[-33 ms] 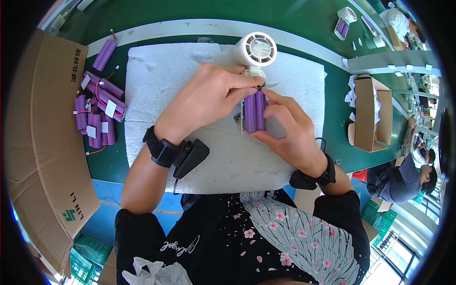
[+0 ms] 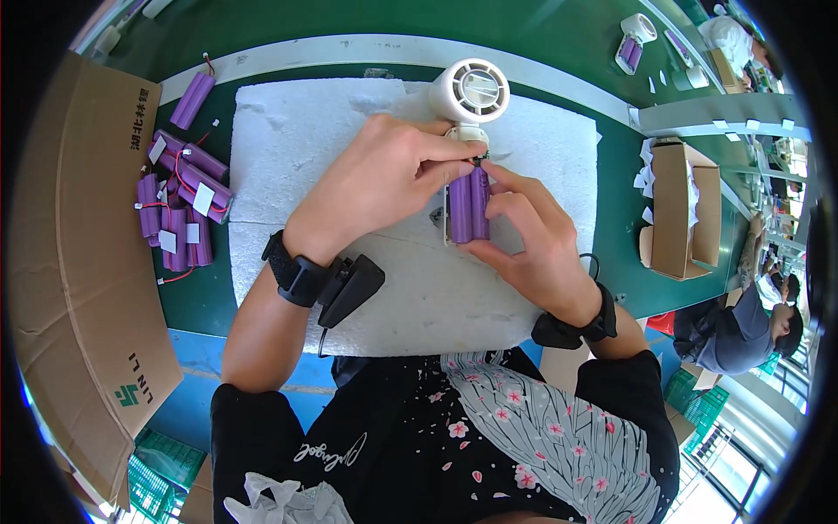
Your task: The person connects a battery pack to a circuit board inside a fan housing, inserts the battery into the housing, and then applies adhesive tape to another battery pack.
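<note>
A white handheld fan [image 2: 470, 91] lies on the foam sheet, round head away from me, its handle casing uncovered. Seated in the handle is a purple two-cell battery pack [image 2: 470, 206]. My left hand [image 2: 381, 180] reaches over from the left, thumb and forefinger pinched at the top end of the pack, beside a small green circuit board [image 2: 483, 152]. A trace of red wire shows there, but the fingertips cover what they pinch. My right hand [image 2: 534, 237] grips the pack and handle from the right, thumb at the lower end and fingers near the top.
Several purple battery packs [image 2: 185, 188] with red leads lie left of the white foam sheet [image 2: 367, 314]. A tall cardboard box [image 2: 87, 262] stands beyond them. On the right is a smaller open box [image 2: 668, 210] with white paper pieces. Another opened fan [image 2: 639, 28] lies at far right; co-workers sit beyond.
</note>
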A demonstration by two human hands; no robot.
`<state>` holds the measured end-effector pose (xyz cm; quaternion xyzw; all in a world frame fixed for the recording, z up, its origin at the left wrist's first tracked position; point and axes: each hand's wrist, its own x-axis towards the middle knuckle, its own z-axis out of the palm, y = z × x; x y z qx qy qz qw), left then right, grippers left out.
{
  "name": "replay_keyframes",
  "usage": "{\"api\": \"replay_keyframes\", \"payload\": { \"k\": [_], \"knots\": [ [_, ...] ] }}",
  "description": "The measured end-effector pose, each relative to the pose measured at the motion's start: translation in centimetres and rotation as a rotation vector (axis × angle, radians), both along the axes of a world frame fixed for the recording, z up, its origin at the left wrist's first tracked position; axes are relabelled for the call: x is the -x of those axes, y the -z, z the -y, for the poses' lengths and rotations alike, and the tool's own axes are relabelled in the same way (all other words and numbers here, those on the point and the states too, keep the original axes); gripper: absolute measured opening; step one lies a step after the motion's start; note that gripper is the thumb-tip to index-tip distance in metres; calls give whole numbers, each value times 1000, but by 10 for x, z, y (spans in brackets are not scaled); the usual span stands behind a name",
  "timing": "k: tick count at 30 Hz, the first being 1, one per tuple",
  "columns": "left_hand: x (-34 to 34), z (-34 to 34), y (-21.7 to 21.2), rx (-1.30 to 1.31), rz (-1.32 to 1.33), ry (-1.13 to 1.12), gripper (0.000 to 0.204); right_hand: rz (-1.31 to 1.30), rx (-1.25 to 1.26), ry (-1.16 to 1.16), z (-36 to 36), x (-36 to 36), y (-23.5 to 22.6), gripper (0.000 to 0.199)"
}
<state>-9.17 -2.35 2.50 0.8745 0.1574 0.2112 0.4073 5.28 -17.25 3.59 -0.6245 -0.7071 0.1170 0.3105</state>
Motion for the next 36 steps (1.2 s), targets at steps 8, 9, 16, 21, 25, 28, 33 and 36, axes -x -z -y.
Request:
{"api": "replay_keyframes", "payload": {
  "k": [8, 9, 16, 21, 25, 28, 33, 36],
  "knots": [
    [3, -1, -1, 167, -7, 4, 43, -61, 69, 11, -2, -1, 2, 51],
    [2, 0, 0, 171, -8, 6, 43, -61, 72, 14, -3, -2, 2, 51],
    [-2, 0, -1, 311, -59, -42, 45, -197, 178, 60, -15, -2, -5, 69],
    [1, 0, -2, 350, -45, -43, 45, -138, 118, -39, -15, -5, -4, 75],
    [5, 3, -7, 295, -75, -18, 49, -155, 165, -27, -11, -2, -4, 75],
    [6, 5, -6, 281, -42, -25, 48, -137, 150, -60, -10, -2, -4, 74],
    [2, 1, -5, 325, -65, -1, 48, -129, 132, -49, -9, -5, -5, 69],
    [2, 0, 2, 326, -80, -24, 48, -30, 66, -98, -9, -6, -5, 65]
  ]
}}
